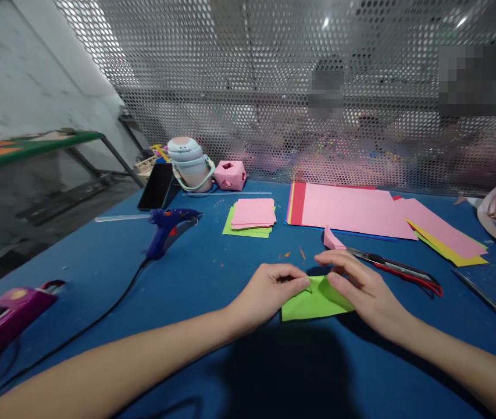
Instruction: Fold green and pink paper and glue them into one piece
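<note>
A: Where does the green paper [313, 308] lie, please?
B: It is on the blue tabletop [186, 302], in front of the person, between the left hand [274, 291] and the right hand [367, 294].
A: In which direction goes its long axis?
B: From left to right, across the body, with only a small tilt. The far edge is toward the fingers; the near edge lies free, on the side of the person.
A: Which hand is nearer to it?
B: Neither one, I would say, because both are touching it. The left hand is at the far edge, toward the left end; the right hand covers the right end.
A: And how are the fingers?
B: On the left they are narrow: thumb and index finger pinch a bit of the far edge. On the right they are curved, with thumb and index tip apart. The thumb rests on the paper, but I cannot tell if it is gripped, since the underside is hidden.
A: Is something close by?
B: Yes, a small folded pink piece [332, 240] lies just beyond the right hand, and a cutter knife [398, 270] is beside this piece, to the right.
</note>
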`<action>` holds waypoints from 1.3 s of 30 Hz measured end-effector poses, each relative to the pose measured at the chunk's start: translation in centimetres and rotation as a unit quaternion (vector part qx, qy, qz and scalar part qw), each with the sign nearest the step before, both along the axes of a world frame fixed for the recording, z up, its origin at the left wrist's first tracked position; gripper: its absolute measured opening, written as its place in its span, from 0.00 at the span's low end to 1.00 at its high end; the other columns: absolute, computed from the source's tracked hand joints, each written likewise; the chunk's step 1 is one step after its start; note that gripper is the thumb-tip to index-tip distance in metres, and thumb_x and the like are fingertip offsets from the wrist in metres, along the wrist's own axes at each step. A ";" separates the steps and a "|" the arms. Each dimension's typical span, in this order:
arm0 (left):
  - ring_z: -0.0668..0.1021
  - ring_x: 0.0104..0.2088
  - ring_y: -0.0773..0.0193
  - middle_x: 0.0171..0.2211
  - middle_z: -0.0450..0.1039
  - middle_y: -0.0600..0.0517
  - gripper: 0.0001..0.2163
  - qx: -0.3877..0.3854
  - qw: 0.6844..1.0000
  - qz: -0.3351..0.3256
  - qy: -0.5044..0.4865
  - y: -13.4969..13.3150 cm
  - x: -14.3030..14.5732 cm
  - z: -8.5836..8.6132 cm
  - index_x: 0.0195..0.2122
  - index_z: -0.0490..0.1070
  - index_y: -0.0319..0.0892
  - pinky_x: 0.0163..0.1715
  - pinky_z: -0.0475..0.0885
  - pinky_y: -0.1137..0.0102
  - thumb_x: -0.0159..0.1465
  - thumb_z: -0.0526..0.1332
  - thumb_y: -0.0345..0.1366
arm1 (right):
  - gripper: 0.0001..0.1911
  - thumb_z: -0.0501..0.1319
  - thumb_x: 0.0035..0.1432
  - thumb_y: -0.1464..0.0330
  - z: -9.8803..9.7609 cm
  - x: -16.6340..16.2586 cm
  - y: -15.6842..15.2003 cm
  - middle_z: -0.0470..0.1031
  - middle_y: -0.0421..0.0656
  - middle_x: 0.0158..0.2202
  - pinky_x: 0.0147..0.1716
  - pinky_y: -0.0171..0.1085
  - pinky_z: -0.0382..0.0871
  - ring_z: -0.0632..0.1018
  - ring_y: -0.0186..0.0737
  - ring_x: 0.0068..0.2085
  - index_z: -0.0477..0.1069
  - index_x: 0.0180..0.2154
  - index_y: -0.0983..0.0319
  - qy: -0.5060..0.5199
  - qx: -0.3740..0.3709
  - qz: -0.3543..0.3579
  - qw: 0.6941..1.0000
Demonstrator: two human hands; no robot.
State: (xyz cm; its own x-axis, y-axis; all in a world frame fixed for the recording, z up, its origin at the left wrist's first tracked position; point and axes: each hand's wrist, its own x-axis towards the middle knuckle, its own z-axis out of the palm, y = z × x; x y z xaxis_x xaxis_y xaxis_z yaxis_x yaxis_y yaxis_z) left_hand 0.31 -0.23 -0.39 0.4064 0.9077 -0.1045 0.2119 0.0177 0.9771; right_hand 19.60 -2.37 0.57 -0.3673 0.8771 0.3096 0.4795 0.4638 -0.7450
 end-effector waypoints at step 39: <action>0.75 0.30 0.65 0.28 0.77 0.51 0.10 -0.058 0.997 0.032 -0.027 0.1 0.1 -0.1 0.28 0.77 0.37 0.31 0.68 0.75 0.54 0.63 0.39 | 0.15 0.52 0.61 0.66 0.0 -0.1 0.7 0.77 0.41 0.36 0.32 0.31 0.68 0.76 0.36 0.34 0.75 0.41 0.61 -0.003 -0.142 0.019 0.990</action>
